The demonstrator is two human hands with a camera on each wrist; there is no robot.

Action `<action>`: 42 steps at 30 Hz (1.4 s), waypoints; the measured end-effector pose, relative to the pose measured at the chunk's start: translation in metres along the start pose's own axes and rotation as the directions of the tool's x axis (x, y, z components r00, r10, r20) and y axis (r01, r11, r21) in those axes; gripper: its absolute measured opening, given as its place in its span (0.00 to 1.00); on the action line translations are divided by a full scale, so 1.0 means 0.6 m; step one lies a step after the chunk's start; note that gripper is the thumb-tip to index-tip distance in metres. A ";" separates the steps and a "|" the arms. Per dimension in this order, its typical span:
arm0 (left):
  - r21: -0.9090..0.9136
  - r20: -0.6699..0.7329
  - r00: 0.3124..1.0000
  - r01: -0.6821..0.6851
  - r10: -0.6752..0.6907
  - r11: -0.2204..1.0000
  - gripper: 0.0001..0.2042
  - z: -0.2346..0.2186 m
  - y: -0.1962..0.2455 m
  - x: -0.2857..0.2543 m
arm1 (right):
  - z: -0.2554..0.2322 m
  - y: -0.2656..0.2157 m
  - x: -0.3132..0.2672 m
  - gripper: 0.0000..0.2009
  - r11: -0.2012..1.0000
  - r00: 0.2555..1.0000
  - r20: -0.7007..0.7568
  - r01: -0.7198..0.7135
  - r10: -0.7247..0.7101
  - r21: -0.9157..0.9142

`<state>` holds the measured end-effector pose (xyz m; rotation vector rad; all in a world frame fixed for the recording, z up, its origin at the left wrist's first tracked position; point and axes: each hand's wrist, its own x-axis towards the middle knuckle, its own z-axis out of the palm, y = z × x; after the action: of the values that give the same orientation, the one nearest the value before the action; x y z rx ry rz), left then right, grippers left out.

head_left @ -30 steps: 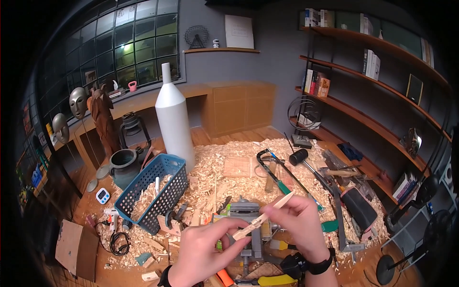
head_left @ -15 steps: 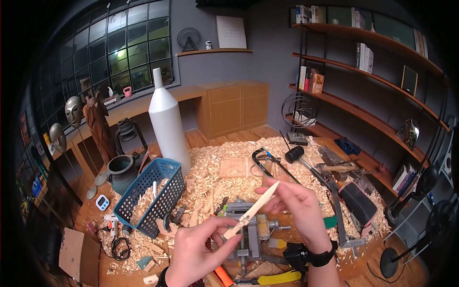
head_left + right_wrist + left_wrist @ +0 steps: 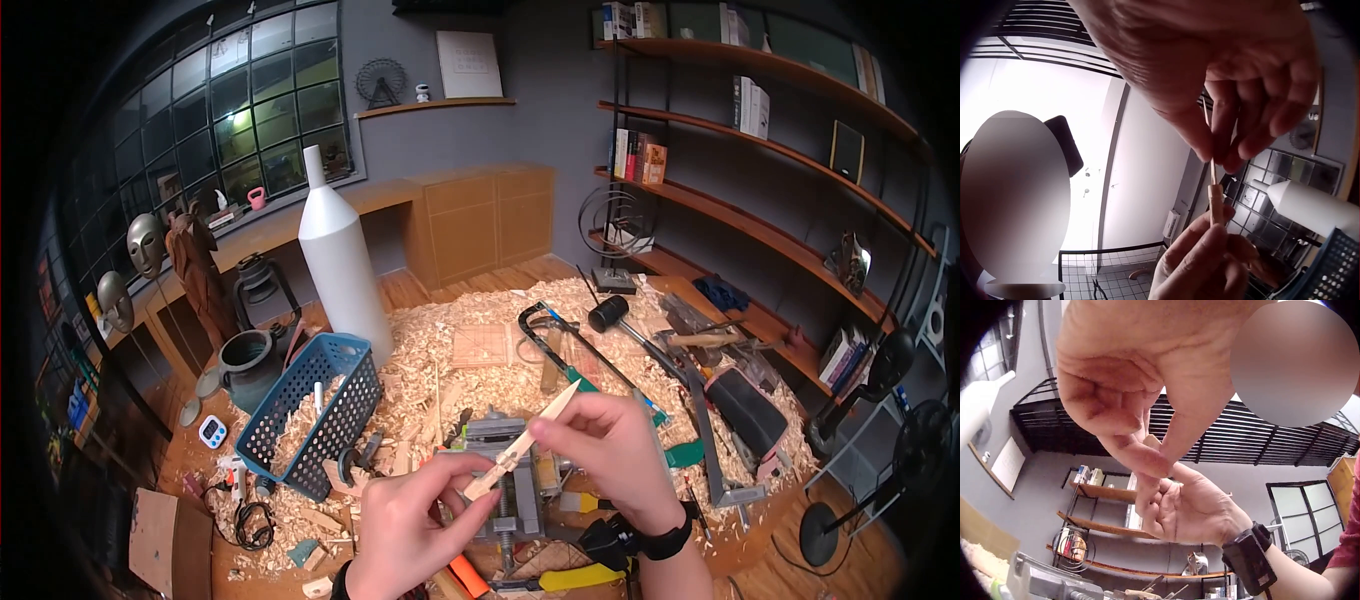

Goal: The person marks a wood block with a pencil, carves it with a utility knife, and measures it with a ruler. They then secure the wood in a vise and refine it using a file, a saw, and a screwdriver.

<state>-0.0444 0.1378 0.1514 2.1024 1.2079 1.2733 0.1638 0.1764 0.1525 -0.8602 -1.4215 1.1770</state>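
Your left hand (image 3: 418,515) pinches the wood's (image 3: 508,457) blunt end; your right (image 3: 612,452) pinches it nearer the point, fingertips closed.

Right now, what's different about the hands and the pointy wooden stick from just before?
The right hand, fingers loosely spread near the tip a moment ago, has moved down and pinches the wooden stick near its middle. The left hand still pinches the blunt end. The blue basket hasn't moved.

Bright white glare floods the right wrist view left of the grip; black fisheye edges bend the dim room.
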 end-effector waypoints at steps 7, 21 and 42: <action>0.011 0.019 1.000 0.011 -0.011 1.000 0.12 -0.005 0.005 -0.001 | -0.037 -0.003 0.015 0.09 0.958 0.932 -0.326 0.224 -0.156 0.181; -0.121 0.004 0.991 0.131 -0.132 0.984 0.08 0.004 0.003 -0.001 | -0.040 0.018 0.019 0.14 0.500 0.796 0.032 0.411 -0.604 -0.762; -0.449 0.400 0.888 0.407 -0.228 0.796 0.12 0.001 -0.005 -0.013 | 0.011 -0.011 -0.012 0.07 0.993 0.995 -0.016 0.102 -0.103 -0.052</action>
<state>-0.0468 0.1331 0.1452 1.5440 0.8913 0.9130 0.1594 0.1666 0.1570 -0.8217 -1.4689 1.0571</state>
